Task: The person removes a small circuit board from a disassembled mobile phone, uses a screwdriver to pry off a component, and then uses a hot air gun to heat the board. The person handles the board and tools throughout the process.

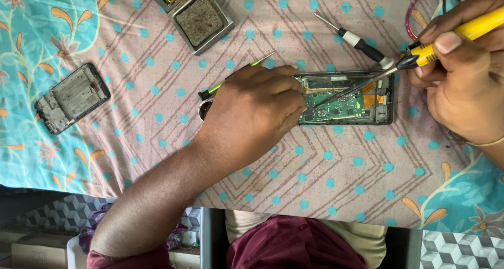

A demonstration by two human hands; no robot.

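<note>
A: What lies at the left of the cloth-covered table [336, 164]?

B: A stripped phone frame [72, 98], well apart from the work. Far of centre sits a metal tray [201, 20] with a sponge.

A: Where is the workpiece?

B: The opened phone [346, 98] lies flat at centre-right. The left hand [254, 111] presses on its left end, fingers closed around a green tool [231, 79]. Its board looks thin, light and fragile; judged best held by the outer frame edges, never by the flex strips.

A: And the right side?

B: The right hand [462, 75] is clamped on a yellow soldering iron [446, 40], tip resting on the board. A screwdriver [357, 39] lies just beyond the phone.
</note>
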